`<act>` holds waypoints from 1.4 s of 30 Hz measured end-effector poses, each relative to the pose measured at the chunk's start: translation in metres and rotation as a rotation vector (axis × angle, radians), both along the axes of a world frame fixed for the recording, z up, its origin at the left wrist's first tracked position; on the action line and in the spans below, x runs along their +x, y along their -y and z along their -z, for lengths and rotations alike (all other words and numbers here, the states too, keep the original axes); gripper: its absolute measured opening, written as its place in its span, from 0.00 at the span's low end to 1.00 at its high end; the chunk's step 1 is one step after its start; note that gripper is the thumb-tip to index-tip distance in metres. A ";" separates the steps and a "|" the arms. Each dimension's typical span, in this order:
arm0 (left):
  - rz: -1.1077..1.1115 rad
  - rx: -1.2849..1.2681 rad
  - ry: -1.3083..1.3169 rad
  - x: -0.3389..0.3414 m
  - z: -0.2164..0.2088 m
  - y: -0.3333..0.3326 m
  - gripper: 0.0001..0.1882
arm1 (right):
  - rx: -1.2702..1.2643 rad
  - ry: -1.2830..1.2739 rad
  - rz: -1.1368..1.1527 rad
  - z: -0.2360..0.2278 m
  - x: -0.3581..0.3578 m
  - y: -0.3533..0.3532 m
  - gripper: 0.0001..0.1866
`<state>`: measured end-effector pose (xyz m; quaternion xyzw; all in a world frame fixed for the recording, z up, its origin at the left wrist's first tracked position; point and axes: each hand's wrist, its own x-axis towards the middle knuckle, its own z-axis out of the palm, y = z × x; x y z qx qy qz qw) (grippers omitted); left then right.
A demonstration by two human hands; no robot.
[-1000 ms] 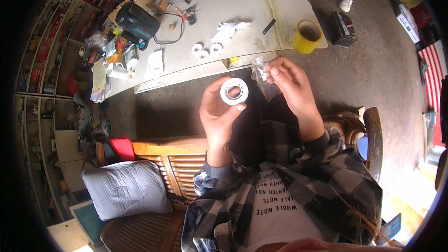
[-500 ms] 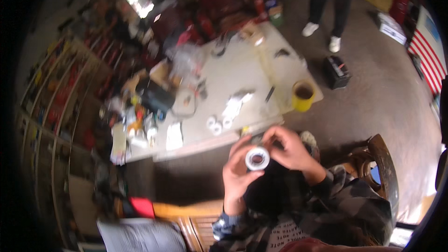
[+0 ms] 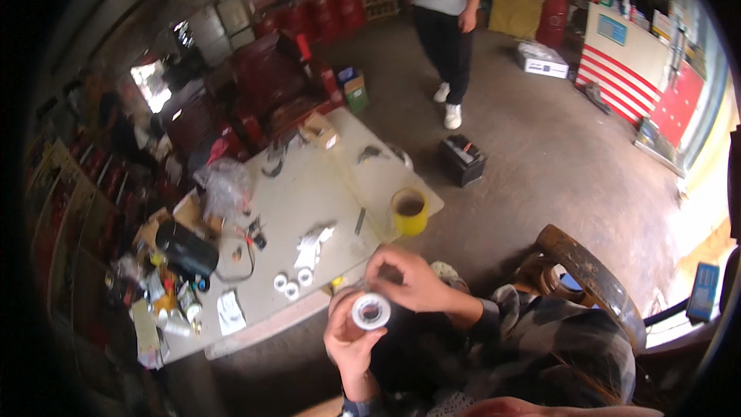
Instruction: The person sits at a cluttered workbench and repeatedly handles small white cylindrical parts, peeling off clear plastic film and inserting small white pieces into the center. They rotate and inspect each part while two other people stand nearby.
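My left hand (image 3: 349, 344) grips a small white roll (image 3: 371, 311), likely tape, between thumb and fingers. Its round face with a dark centre hole is turned up toward me. Just beyond and to the right is my right hand (image 3: 414, 281), its fingers curled and the thumb and fingertips brought close together beside the roll. Whatever is between those fingertips, if anything, is too small to make out. Three similar white rolls (image 3: 292, 290) rest near the table's front edge, beside crumpled white wrapping (image 3: 312, 245).
The pale table (image 3: 266, 208) also bears a wide yellow tape roll (image 3: 409, 212), a black cylinder (image 3: 187, 249), bottles (image 3: 187, 299) and a clear plastic bag (image 3: 225, 185). A wooden chair arm (image 3: 590, 278) is at my right. Beyond, a person (image 3: 445, 23) stands near a black battery (image 3: 463, 160).
My view has swung up and to the right, showing more of the floor and the standing person. The left hand still holds the white roll; the right hand's fingers have drawn in closer.
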<state>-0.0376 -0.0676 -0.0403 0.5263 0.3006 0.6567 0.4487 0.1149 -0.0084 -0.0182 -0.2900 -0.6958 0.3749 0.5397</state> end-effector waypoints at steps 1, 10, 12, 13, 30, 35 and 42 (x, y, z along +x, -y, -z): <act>0.000 0.007 -0.005 -0.001 -0.001 0.001 0.31 | 0.035 -0.005 0.034 -0.004 -0.002 -0.001 0.06; -0.041 0.151 -0.131 -0.010 0.000 0.016 0.32 | 0.669 -0.003 0.377 0.002 -0.014 0.004 0.14; -0.099 0.112 -0.044 -0.012 -0.006 0.018 0.33 | 0.717 -0.013 0.393 0.005 -0.018 0.004 0.15; -0.115 0.100 -0.018 -0.015 -0.003 0.019 0.33 | 0.727 -0.010 0.409 0.007 -0.018 0.004 0.15; -0.263 -0.068 -0.062 -0.018 0.021 0.015 0.32 | -0.655 -0.126 -0.345 0.021 -0.024 0.011 0.09; -0.374 -0.228 -0.109 -0.026 0.049 0.021 0.30 | -0.662 -0.405 -0.284 0.055 -0.017 0.009 0.09; -0.432 -0.451 0.037 -0.049 0.086 0.033 0.30 | -0.766 -0.454 0.092 0.123 0.003 -0.039 0.07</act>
